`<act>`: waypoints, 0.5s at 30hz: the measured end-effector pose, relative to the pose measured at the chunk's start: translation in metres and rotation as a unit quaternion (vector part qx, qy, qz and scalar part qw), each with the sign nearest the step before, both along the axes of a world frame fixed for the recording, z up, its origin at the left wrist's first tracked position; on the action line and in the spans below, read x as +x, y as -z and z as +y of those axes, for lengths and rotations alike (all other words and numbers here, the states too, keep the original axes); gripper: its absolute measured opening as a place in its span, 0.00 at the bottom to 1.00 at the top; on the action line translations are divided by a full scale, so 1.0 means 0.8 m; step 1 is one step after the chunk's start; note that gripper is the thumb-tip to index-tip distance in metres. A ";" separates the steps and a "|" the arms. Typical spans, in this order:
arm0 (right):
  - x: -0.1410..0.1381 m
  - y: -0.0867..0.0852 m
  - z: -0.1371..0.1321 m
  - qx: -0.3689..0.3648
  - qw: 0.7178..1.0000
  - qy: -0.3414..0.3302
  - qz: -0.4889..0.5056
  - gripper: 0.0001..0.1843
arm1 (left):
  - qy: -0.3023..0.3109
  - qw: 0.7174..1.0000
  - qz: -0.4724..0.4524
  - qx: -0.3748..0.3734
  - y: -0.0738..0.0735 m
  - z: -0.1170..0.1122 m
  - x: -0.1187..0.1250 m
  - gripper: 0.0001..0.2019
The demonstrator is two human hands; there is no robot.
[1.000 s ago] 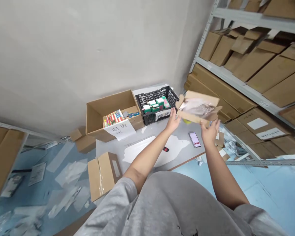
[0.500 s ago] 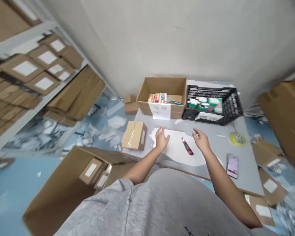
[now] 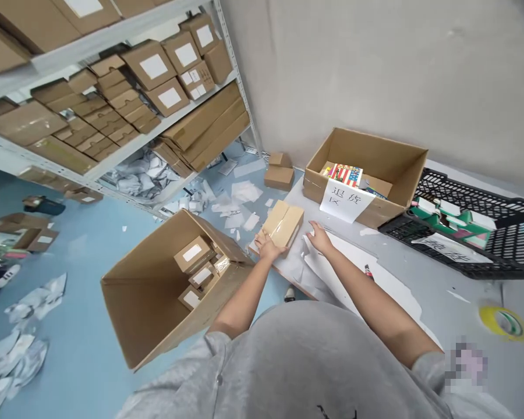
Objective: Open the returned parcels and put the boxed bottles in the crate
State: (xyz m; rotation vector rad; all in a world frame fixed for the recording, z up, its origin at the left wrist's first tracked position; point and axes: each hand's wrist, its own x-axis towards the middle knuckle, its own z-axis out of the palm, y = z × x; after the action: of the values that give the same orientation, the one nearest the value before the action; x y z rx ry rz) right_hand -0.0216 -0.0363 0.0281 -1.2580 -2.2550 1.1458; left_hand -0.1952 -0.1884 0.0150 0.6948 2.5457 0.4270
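A small taped cardboard box [image 3: 283,224] lies tilted at the near-left table edge, with my left hand [image 3: 268,247] gripping its lower end. My right hand [image 3: 319,238] rests palm down, fingers apart, on a white paper sheet [image 3: 353,267], just right of the box and not touching it. A red-and-black utility knife [image 3: 368,271] is mostly hidden beyond my right forearm. Left of my hands stands a large open carton [image 3: 157,297] holding several small boxes.
An open carton [image 3: 367,154] with a paper sign [image 3: 346,201] holds colourful packages. Beyond it are a black plastic crate [image 3: 506,203] and a yellow tape roll [image 3: 503,322]. Steel shelves [image 3: 113,139] hold stacked cartons. Paper scraps litter the blue floor [image 3: 91,273].
The view has swung left. My hands have moved off the middle of the white sheet, and my left hand now grips the small taped box, which lay on the table before.
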 end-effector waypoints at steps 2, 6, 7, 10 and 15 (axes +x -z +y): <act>-0.038 0.004 0.017 -0.016 1.000 0.012 -0.023 0.37 | 0.040 0.999 0.013 0.018 0.006 -0.007 -0.007 0.77; -0.069 0.012 0.042 -0.055 0.992 0.090 -0.072 0.42 | 0.137 0.989 0.021 0.055 0.001 -0.017 -0.029 0.75; -0.065 0.013 0.044 -0.064 0.988 0.112 -0.084 0.42 | 0.163 0.984 0.022 0.063 -0.003 -0.017 -0.035 0.75; -0.032 0.011 0.039 -0.057 0.981 0.158 -0.098 0.37 | 0.249 0.965 0.026 0.083 -0.018 -0.007 -0.053 0.74; 0.058 -0.009 0.023 0.001 0.973 0.223 -0.066 0.31 | 0.383 0.914 0.023 0.132 -0.044 0.040 -0.054 0.75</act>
State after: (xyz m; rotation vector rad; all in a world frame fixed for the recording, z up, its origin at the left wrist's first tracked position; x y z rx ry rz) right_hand 0.0245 -0.0182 0.0353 -1.7693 -1.9080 0.9116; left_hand -0.2388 -0.1568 0.0505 1.7176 2.0347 0.4694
